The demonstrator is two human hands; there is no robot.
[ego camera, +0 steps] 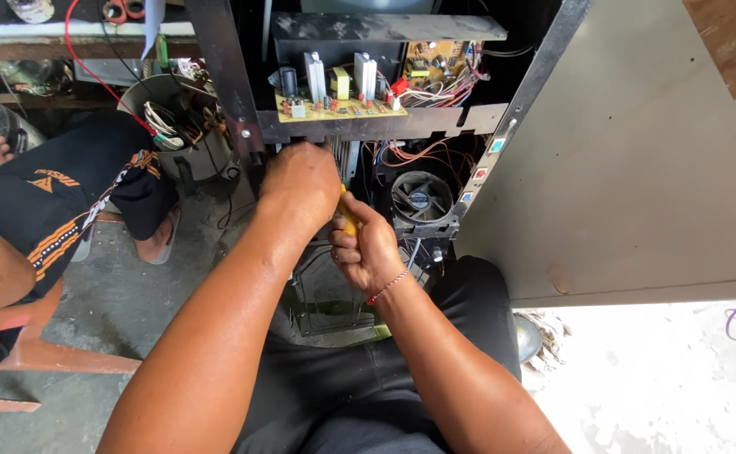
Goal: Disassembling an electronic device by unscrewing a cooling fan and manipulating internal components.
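The right hand (368,248) holds a yellow-handled screwdriver (348,220), fingers wrapped tight round the handle; its tip is hidden behind the left hand (299,181), so the fastener cannot be seen. The left hand is pressed against the lower edge of the metal bracket (385,124) of the open cabinet (628,168), fingers curled; whether they grip anything cannot be told. The circuit board (343,105) sits on that bracket just above both hands, and the fan (418,200) lies just right of the screwdriver, among orange wires (423,151). To do this step well, keep the shaft in line with the fastener and press along its axis while turning. Steady the bracket with the left hand, clear of the tip. Keep the blade off the wires and board components; a slip there could damage them. Another person's leg (40,210) is at left, well apart.
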